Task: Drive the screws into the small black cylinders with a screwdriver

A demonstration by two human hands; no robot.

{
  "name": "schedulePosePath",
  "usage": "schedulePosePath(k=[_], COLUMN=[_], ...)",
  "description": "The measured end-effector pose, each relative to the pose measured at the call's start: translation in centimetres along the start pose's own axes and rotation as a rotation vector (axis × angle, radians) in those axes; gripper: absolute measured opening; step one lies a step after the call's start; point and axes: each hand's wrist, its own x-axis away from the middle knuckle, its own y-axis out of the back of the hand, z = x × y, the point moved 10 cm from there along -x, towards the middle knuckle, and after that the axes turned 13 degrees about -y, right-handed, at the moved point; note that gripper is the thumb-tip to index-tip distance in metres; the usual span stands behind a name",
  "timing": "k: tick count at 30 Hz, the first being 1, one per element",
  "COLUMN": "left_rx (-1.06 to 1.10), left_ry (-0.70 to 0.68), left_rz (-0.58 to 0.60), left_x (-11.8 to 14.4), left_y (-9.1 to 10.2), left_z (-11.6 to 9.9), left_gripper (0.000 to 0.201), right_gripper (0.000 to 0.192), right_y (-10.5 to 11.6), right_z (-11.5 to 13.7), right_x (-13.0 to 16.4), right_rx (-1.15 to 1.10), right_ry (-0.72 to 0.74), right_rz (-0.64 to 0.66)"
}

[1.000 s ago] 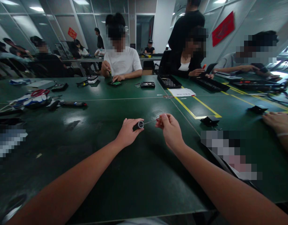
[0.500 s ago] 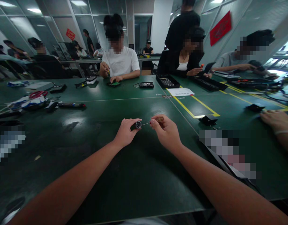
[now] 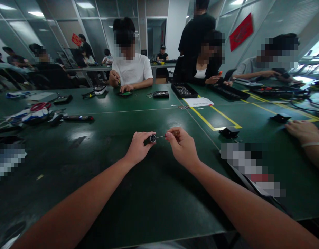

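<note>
A: Both hands are sitting closer together than a second ago; the screwdriver tip is nearing the cylinder's end.

B: Grips? Left hand (image 3: pixel 138 148) fingers are clamped on the small black cylinder with a silver end (image 3: pixel 150 139), above the dark green table (image 3: pixel 118 193). Right hand (image 3: pixel 184 148) fingers are pinching the thin amber-handled screwdriver (image 3: pixel 169 135).

A: Risk: the tip may be skating off the small face, if the cylinder rolls.

B: Containers: the black compartment tray (image 3: pixel 184 90) is lying far off; contents unreadable.
</note>
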Motion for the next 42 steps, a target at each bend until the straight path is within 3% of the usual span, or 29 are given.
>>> schedulePosePath(k=[11,19,32,42], left_rx=[-0.001,0.007,0.035,0.118], left_ry=[0.061,0.051,0.072,0.132], left_rz=[0.048,0.058,0.166,0.103], left_x=[0.1,-0.1,0.1,0.2], left_y=[-0.3,-0.7,-1.8,-1.2], left_z=[0.1,0.3,0.4,0.7], left_gripper=[0.036,0.037,0.042,0.038], right_gripper=[0.016,0.012,0.012,0.013], right_y=[1.9,1.3,2.2,2.4], right_z=[0.3,1.1,0.9,1.0], right_x=[0.2,0.4,0.0,0.1], right_rx=[-0.046,0.006,0.087,0.043], right_ry=[0.000,0.049,0.020,0.017], right_rz=[-0.145,-0.104,-0.177,-0.180])
